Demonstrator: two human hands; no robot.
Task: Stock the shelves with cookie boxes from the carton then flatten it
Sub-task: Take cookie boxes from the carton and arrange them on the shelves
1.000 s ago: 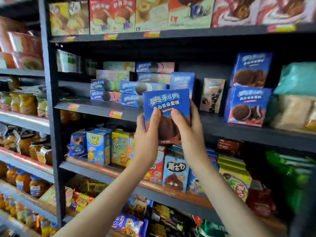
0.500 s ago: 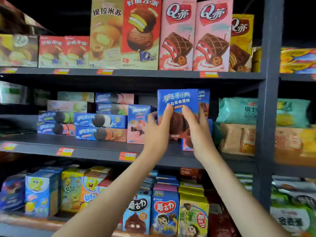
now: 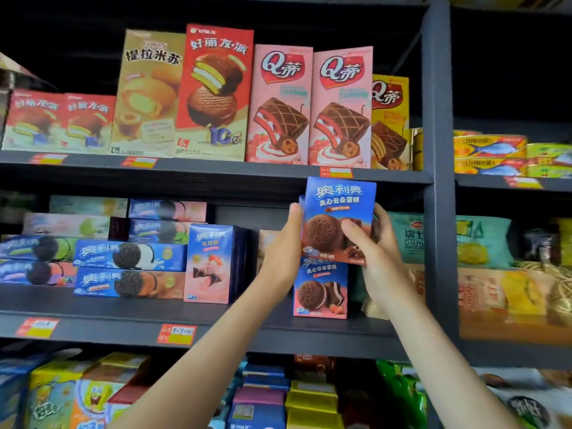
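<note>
- We see 2 bare hands raised to the middle shelf (image 3: 123,331) of a dark store rack, just right of the frame's centre.
- Between them is a blue cookie box (image 3: 340,209), held upright, with a chocolate cookie printed on its front. Its top edge sits just under the lip of the upper shelf (image 3: 216,170).
- The left hand (image 3: 280,255) lies flat against the box's left edge, fingers straight and pointing up.
- The right hand (image 3: 382,267) grips the box's right side, with the thumb across the front and the fingers wrapped behind.
- The held box's bottom edge overlaps the top of a matching box (image 3: 320,292) standing on the middle shelf. We cannot tell whether the 2 touch.
- Further left on that shelf stand a blue-and-pink box (image 3: 213,264) and stacked long blue cookie packs (image 3: 130,255).
- On the upper shelf, above the hands, 2 tall pink cake boxes (image 3: 280,103) stand side by side.
</note>
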